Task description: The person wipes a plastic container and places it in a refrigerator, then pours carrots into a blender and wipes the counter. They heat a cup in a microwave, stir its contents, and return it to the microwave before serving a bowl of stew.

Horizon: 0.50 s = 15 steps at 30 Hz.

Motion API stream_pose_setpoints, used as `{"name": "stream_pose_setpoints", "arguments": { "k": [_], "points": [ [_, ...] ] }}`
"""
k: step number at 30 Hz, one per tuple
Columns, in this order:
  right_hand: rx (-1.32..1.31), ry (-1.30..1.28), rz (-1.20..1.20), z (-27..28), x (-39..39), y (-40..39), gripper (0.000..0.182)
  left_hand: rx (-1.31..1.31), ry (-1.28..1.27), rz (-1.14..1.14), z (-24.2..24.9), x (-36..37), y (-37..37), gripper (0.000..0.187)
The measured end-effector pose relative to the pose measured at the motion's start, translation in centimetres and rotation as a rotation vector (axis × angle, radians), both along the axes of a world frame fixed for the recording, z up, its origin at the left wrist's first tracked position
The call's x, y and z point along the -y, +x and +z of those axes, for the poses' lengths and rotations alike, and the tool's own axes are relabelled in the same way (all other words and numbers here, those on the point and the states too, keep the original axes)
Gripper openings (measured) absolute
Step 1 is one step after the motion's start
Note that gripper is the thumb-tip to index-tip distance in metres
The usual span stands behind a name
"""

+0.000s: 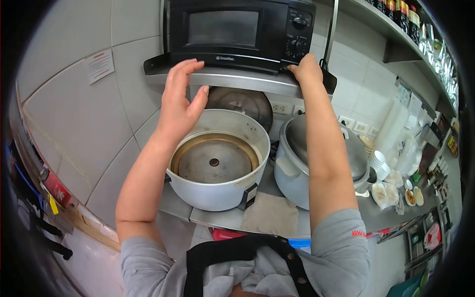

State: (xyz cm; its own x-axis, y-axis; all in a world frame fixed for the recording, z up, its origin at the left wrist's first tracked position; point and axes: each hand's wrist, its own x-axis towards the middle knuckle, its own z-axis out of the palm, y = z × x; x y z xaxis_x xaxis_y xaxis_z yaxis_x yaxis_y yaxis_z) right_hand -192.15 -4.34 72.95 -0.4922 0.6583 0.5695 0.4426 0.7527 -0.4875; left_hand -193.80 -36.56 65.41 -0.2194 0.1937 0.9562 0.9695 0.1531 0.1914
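Okay, left hand (182, 96) by oven (222, 29), thumb and fingers apart; right hand (308, 73) at its lower right corner, pinch unclear; shelf (242, 83) below bears its weight.

L hand (182, 101) up, fingers apart, in front of shelf (237, 81) nr its L end; contact unclear. R hand (308, 72) at lower R corner of oven (222, 29), which sits on shelf. Below, on counter (213, 219): open pot (208, 192), dark disc (247, 101) upright behind, cloth (271, 217) R of it, then lidded pot (291, 183), partly behind R forearm (327, 148). Far R: bowls (378, 159), food trays (410, 198); bottles (402, 19) on upper shelf (381, 24).
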Motion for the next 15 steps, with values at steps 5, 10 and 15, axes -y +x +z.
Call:
{"name": "stream_pose_setpoints", "arguments": {
  "k": [5,10,15],
  "points": [
    [-0.305,0.420,-0.150,-1.8,2.2,0.6,0.082,-0.059,0.101,-0.012,0.8,-0.6,-0.9,0.060],
    [-0.525,0.625,0.388,1.1,5.1,-4.0,0.030,-0.026,0.050,-0.071,1.6,0.4,-1.2,0.097],
    [-0.312,0.382,0.410,5.1,7.0,-12.9,0.023,0.060,0.044,-0.165,1.3,1.5,-1.5,0.086]
  ]
}}
